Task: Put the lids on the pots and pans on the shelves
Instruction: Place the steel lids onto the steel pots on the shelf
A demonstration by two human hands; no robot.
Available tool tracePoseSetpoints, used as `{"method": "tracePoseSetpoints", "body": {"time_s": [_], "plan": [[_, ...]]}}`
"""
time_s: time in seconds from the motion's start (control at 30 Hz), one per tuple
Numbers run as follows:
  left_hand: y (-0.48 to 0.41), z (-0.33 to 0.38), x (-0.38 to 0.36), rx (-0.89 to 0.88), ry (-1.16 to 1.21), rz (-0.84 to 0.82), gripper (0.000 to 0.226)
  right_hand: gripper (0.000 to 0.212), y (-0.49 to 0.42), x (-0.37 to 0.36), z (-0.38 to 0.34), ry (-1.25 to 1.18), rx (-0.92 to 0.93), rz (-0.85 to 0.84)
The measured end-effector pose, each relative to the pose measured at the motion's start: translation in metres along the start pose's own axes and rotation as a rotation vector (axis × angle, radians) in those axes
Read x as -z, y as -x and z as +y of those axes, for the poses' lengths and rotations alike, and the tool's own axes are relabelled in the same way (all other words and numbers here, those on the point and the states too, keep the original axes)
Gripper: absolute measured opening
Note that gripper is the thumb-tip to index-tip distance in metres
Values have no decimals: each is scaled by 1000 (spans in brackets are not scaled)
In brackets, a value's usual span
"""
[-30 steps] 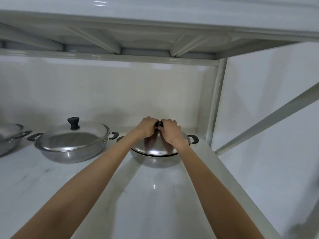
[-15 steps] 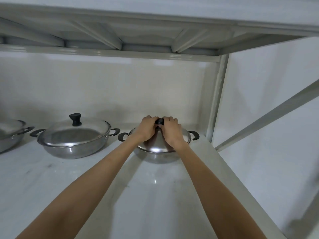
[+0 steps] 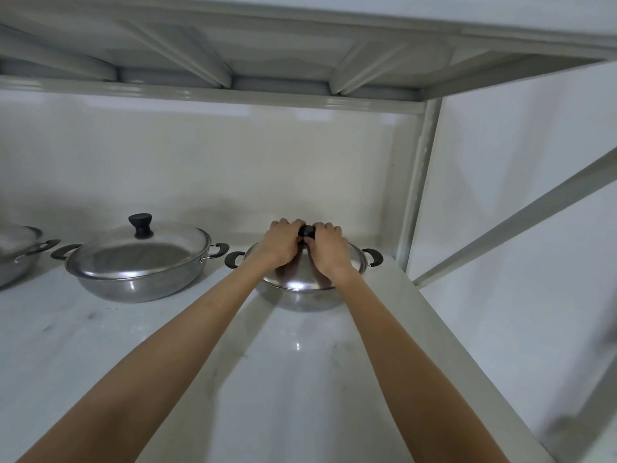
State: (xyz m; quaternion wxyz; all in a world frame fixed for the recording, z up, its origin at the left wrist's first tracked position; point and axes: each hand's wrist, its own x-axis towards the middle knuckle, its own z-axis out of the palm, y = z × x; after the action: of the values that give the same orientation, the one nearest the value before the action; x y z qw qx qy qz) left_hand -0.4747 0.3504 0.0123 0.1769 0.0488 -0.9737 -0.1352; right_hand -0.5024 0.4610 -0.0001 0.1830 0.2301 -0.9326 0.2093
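**Shelf stage, third pot.** The shelf (image 3: 300, 379) carried three steel pots in a row along its far side. The underside of the upper shelf (image 3: 283, 51) hung low overhead and the wall stood close behind. At the far right rose the upright post (image 3: 417, 182), with a diagonal brace (image 3: 500, 228) beyond it. The shelf's right edge ran just beside the right pot. The near half of the shelf lay open under my forearms, which left room to draw back towards myself.

The middle pot (image 3: 140, 279) already wore its own lid. The left pot (image 3: 16, 262), cut by the frame edge, looked lidded too, though I could not tell for certain. The right pot (image 3: 300, 300) sat at the far right, its right handle (image 3: 375, 257) near the post. Its domed steel lid (image 3: 300, 282) rested on the rim and seemed level, though my hands hid part of the seam.

My left hand (image 3: 282, 245) and right hand (image 3: 329, 250) were both curled round the lid's black knob (image 3: 307, 231), fingers meeting over it.

I judged the step in hand to be seating this lid. The next move called for a check that it sat flush all round, then a release and a low retreat nearward, under the upper shelf and clear of the middle pot.
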Motion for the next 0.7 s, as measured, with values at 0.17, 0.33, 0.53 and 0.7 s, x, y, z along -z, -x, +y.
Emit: {"method": "tracePoseSetpoints", "body": {"time_s": [0.17,0.33,0.53,0.7], "plan": [[9,6,12,49,-51,-27,39,33,9,5,-5,51,-5,53],[25,15,24,77,-158,-57,38,26,22,19,-12,142,0,48],[60,32,48,105,-307,-182,27,6,51,54,-20,214,-29,-194],[108,48,69,76,-343,-244,25,5,87,81,-31,251,-33,-290]]}}
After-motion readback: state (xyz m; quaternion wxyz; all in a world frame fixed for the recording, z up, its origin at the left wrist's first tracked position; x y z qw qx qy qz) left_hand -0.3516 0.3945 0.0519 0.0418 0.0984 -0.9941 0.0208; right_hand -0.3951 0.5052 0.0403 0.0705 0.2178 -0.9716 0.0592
